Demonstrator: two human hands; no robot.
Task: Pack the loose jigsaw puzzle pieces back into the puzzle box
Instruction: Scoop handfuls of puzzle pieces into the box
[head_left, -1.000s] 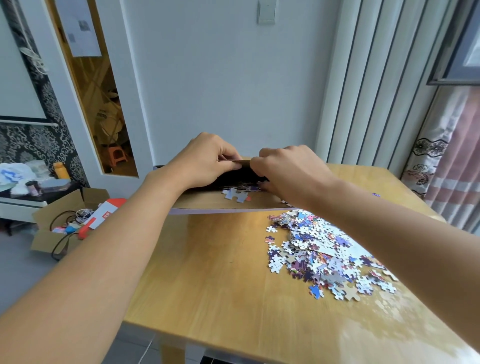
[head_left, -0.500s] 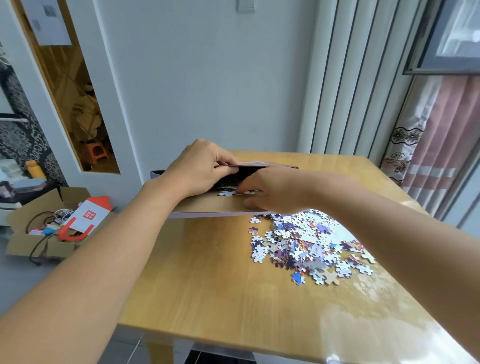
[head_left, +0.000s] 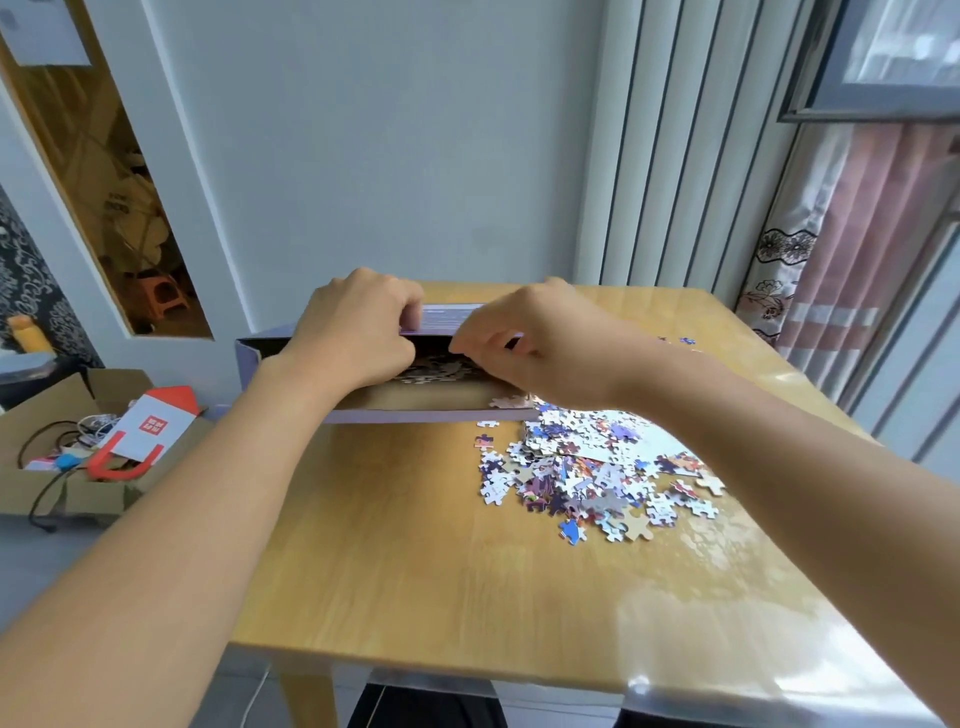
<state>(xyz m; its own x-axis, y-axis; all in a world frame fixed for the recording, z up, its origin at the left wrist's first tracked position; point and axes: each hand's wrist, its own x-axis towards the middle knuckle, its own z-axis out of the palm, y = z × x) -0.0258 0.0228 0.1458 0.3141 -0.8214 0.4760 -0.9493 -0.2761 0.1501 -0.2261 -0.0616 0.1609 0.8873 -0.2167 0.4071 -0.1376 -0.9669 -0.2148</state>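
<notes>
A flat purple puzzle box (head_left: 249, 358) lies on its side at the far end of the wooden table (head_left: 415, 545), its open mouth facing me. My left hand (head_left: 358, 332) grips the box's upper flap and holds it lifted. My right hand (head_left: 524, 343) is at the mouth with fingers curled; whether they hold pieces is hidden. Some pieces (head_left: 436, 370) lie inside the box. A heap of loose jigsaw pieces (head_left: 592, 470) spreads on the table just right of the box mouth.
A cardboard carton (head_left: 62, 483) with cables and a red-and-white paper bag (head_left: 148, 431) sits on the floor to the left. Curtains (head_left: 841, 249) hang at the right behind the table. A couple of stray pieces (head_left: 685, 341) lie near the far right edge.
My right hand dipped to the box mouth's lower flap, then rose back to the upper edge. More pieces now show inside the box. My left hand stays on the flap.
</notes>
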